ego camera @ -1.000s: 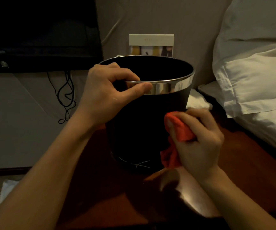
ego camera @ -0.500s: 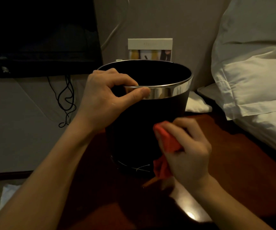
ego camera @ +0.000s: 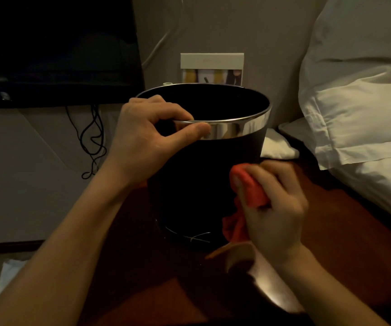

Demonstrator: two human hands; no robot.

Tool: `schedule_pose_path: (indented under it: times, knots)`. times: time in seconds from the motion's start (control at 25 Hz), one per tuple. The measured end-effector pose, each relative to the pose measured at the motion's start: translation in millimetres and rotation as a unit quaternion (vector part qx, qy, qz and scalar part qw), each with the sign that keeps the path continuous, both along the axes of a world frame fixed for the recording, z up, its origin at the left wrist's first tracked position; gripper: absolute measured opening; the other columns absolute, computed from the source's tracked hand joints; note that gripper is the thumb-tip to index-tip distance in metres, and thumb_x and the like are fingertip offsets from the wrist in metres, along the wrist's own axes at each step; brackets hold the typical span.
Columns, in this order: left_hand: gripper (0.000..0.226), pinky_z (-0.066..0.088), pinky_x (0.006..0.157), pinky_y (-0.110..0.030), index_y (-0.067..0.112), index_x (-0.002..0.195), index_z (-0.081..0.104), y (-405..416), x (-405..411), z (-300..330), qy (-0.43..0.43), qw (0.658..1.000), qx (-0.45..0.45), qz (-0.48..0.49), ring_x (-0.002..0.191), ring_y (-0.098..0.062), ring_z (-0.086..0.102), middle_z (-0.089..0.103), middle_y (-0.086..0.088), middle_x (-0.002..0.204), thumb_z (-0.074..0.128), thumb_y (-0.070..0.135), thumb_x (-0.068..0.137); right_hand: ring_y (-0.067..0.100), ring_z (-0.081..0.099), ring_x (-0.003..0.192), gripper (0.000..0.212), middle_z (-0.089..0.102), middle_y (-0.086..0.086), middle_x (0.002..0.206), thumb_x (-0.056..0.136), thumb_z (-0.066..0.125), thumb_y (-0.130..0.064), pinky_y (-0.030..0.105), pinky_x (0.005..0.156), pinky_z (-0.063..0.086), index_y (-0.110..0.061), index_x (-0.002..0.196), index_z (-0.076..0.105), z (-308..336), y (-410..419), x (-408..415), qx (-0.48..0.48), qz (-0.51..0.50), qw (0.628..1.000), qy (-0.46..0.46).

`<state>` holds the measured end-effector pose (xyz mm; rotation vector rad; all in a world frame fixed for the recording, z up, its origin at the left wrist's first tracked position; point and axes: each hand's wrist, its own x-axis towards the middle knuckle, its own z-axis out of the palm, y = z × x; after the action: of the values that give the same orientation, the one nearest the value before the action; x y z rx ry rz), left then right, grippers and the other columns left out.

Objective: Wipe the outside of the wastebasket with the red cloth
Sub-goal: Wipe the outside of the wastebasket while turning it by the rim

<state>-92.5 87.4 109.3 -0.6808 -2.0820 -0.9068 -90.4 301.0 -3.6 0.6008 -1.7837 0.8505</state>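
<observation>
A black wastebasket (ego camera: 196, 180) with a shiny metal rim stands upright on a dark red-brown table (ego camera: 331, 231). My left hand (ego camera: 147, 142) grips the rim at its near left, thumb outside and fingers curled over the edge. My right hand (ego camera: 274, 208) holds a bunched red cloth (ego camera: 248, 189) and presses it against the basket's right side, around mid-height. A loose end of the cloth hangs down beside the basket's base.
White pillows (ego camera: 359, 118) lie close on the right. A small white cloth (ego camera: 276, 147) sits behind the basket. A card stand (ego camera: 212, 67) is at the back wall. A dark screen (ego camera: 55, 48) and dangling cables (ego camera: 90, 142) are on the left.
My right hand slid the red cloth left and down across the basket's wall, then back right and up. My left hand has kept its grip on the rim.
</observation>
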Motion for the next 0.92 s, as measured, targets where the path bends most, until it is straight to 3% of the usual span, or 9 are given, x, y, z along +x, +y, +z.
schedule_pose_path:
  times: [0.16,0.36,0.48,0.6,0.72,0.8,0.92]
  knots:
    - [0.008,0.041,0.068,-0.021,0.036,0.082,0.063,1,0,0,0.004,1.000,-0.001,-0.008,0.073,-0.011,0.057,0.063,0.010,0.078,0.068,0.043,0.083,0.013,0.061,0.085,0.024,0.061,0.006,0.106,0.094,0.069,-0.022,0.029,0.067,0.053,-0.003,0.108,0.074,-45,0,7,0.039,0.045,0.996,-0.067]
    - [0.007,0.041,0.068,-0.022,0.038,0.083,0.062,0,1,1,0.006,1.000,-0.004,-0.014,0.074,-0.012,0.057,0.063,0.012,0.080,0.067,0.042,0.084,0.007,0.053,0.095,0.019,0.061,0.010,0.104,0.092,0.073,-0.014,0.008,0.086,0.038,0.001,0.105,0.073,14,11,-8,-0.016,-0.010,1.000,-0.020]
    - [0.007,0.042,0.068,-0.025,0.038,0.082,0.062,0,0,1,0.011,1.000,-0.008,-0.013,0.073,-0.011,0.056,0.063,0.011,0.079,0.067,0.044,0.083,0.009,0.053,0.095,0.017,0.056,0.005,0.105,0.092,0.073,-0.009,0.008,0.088,0.038,0.003,0.105,0.071,24,15,-14,-0.031,-0.021,0.999,-0.008]
    - [0.007,0.043,0.066,-0.027,0.038,0.082,0.063,1,-1,1,0.015,1.000,-0.002,-0.012,0.072,-0.011,0.057,0.063,0.012,0.079,0.068,0.042,0.083,0.009,0.054,0.093,0.020,0.057,0.004,0.108,0.094,0.069,-0.014,0.011,0.085,0.042,0.002,0.105,0.071,-16,12,-4,0.018,0.022,0.999,-0.042]
    - [0.007,0.044,0.066,-0.029,0.041,0.082,0.062,1,1,1,0.008,1.000,-0.001,-0.016,0.073,-0.011,0.058,0.063,0.012,0.080,0.068,0.042,0.083,0.017,0.061,0.089,0.021,0.058,0.003,0.110,0.097,0.066,-0.021,0.030,0.069,0.054,-0.004,0.108,0.070,-67,10,5,0.119,0.049,0.988,-0.080]
    - [0.007,0.044,0.065,-0.029,0.041,0.082,0.062,1,1,1,0.004,1.000,0.000,-0.019,0.073,-0.013,0.058,0.063,0.012,0.080,0.068,0.041,0.084,0.019,0.061,0.091,0.024,0.056,0.003,0.112,0.099,0.062,-0.026,0.035,0.064,0.055,-0.007,0.111,0.068,-74,11,6,0.162,0.041,0.983,-0.073]
    - [0.006,0.045,0.065,-0.028,0.036,0.084,0.064,1,1,1,0.002,1.000,-0.003,-0.014,0.072,-0.013,0.059,0.063,0.011,0.080,0.069,0.040,0.084,0.019,0.061,0.088,0.024,0.062,0.011,0.105,0.096,0.067,-0.023,0.027,0.075,0.052,-0.002,0.105,0.075,-37,10,4,0.085,0.030,0.995,-0.044]
